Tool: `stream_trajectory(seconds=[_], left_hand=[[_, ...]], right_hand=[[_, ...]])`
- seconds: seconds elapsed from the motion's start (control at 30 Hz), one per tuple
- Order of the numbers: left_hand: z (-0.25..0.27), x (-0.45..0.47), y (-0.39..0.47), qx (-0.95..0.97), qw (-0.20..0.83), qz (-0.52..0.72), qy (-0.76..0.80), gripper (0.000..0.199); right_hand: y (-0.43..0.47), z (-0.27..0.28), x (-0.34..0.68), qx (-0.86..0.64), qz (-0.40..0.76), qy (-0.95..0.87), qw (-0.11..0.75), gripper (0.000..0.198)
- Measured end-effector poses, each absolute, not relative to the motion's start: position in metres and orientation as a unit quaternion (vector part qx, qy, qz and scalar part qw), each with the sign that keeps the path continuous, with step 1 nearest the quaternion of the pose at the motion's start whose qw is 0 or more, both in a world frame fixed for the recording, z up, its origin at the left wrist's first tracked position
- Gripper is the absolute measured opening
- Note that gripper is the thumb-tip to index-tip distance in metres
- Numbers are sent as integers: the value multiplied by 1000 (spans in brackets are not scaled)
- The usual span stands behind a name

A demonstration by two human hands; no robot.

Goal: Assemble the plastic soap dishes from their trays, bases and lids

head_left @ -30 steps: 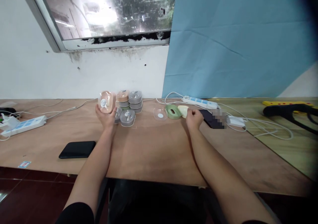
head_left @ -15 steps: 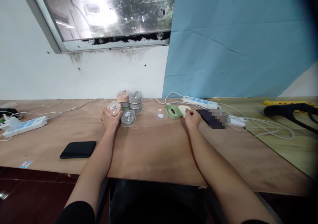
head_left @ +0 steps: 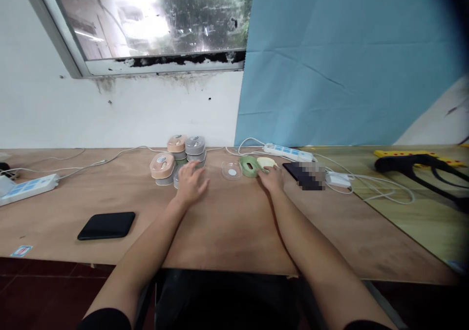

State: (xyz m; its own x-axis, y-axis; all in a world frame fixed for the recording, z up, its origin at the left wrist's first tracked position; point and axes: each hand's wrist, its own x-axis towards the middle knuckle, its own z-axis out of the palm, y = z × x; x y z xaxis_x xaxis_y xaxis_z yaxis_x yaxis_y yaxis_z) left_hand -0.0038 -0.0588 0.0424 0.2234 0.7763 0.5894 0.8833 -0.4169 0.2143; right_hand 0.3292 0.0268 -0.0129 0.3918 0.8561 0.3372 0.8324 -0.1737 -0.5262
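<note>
My left hand (head_left: 192,181) is in the air, fingers spread and holding nothing, in front of the stacked small lidded boxes. A peach box (head_left: 162,164) sits on a grey one to its left, and another grey box (head_left: 176,176) is partly hidden behind the hand. My right hand (head_left: 271,177) rests with fingers apart, at the edge of an open green box (head_left: 249,166) with a dark oval slot. Touching its fingers is a cream-coloured rounded piece (head_left: 266,162). A clear lid (head_left: 232,171) with a white round spot lies left of the green box.
Behind are more stacked boxes, one with a peach top (head_left: 177,143) and one grey (head_left: 195,145). A dark flat device (head_left: 302,174), partly pixelated, lies right, near a white power strip (head_left: 288,152) and cables. A black flat case (head_left: 107,225) lies front left.
My left hand has let go of the peach box, now standing on a grey one, and moved right. My right hand has released the cream piece and shifted towards the green box.
</note>
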Motion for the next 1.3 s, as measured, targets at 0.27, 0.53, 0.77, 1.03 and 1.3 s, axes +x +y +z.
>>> stream_trajectory(seconds=[0.27,0.53,0.77,1.03,1.3], left_hand=[[22,13,-55,-893,-23,-194,-405,42],[21,6,-53,-894,-57,-175,-408,43],[20,5,-52,-897,-64,-182,-397,47],[15,2,-49,-880,-85,-237,-404,73],[9,-4,-42,-798,-176,-354,-454,83]], right_hand=[[15,1,320,-749,20,-605,271,58],[14,1,327,-773,52,-575,263,38],[18,-8,338,-779,-2,-543,314,16],[6,12,308,-629,13,-502,594,27],[-27,16,224,-492,206,-623,573,25]])
